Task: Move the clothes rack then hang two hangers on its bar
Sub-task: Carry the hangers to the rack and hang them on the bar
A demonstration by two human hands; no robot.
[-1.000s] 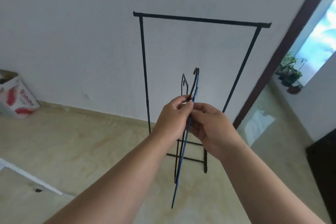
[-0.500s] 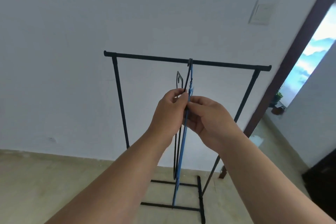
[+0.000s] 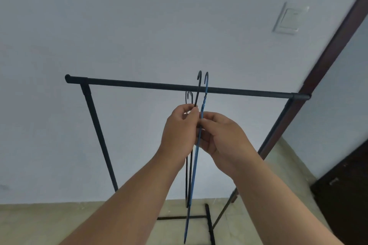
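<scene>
A black clothes rack [image 3: 95, 123] stands against the white wall [image 3: 139, 26], its horizontal bar [image 3: 139, 83] running from the left upright to the right end near a dark door frame [image 3: 328, 61]. Both hands are raised in front of the bar's right half, pressed close together around a small bunch of wire hangers seen edge-on.

The left hand [image 3: 179, 133] has its fingers closed on the neck of a black hanger [image 3: 198, 93], whose hook rises above the bar line. A third, shorter black hook [image 3: 188, 96] shows just behind the left hand's fingers, below the bar; I cannot tell whether it is gripped too or merely caught in the bunch. The right hand [image 3: 225, 137] pinches the twisted neck of a blue hanger [image 3: 194, 165], its fingers closed on the wire, and its hook also stands just above the bar.

The two tall hooks sit side by side, slightly apart. That gap looks deliberate: each hand keeps its own hanger so the hooks can be separated and lowered one at a time instead of tangling. Holding at the necks gives the most control over where each hook points.

Neither hook appears to be resting on the bar yet; they seem to be in front of it. The rack seems already placed, so the hanging step is the one in hand.
</scene>
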